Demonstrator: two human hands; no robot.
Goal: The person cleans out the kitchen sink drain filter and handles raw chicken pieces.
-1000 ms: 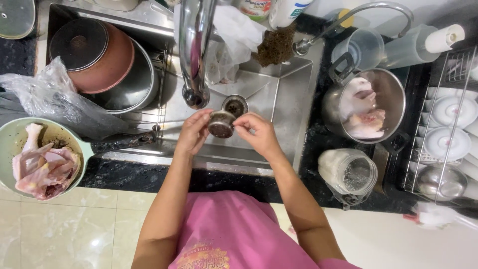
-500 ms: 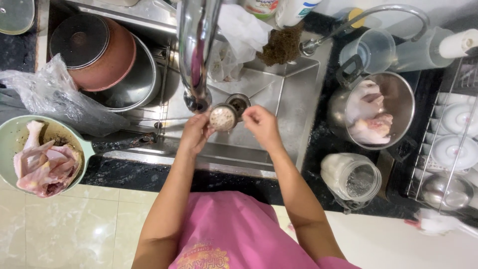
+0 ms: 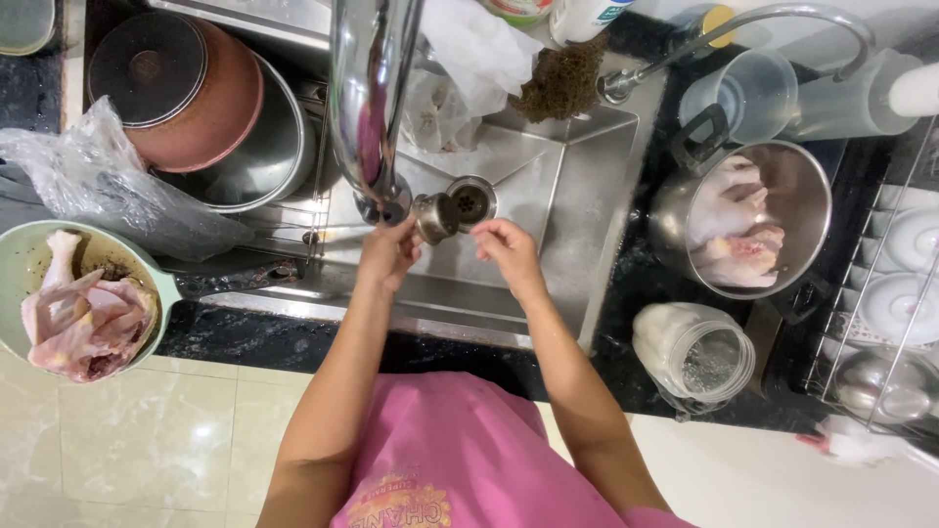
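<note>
— Where's the strainer?
— The small metal sink strainer [image 3: 434, 217] is pinched in the fingers of the left hand [image 3: 389, 252], tilted, just beside the open drain [image 3: 472, 199] and under the big tap [image 3: 372, 108].
— And the right hand [image 3: 507, 252]?
— Loosely curled, fingertips near the strainer — it grips nothing I can see.
— Around them?
— 1 steel sink [image 3: 577, 196]; a steel pot with raw chicken [image 3: 743, 230] on the right, a green bowl of chicken [image 3: 59, 313] on the left.

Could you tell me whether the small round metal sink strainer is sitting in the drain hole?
No, the left hand holds the small round metal sink strainer beside the open drain hole.
</note>
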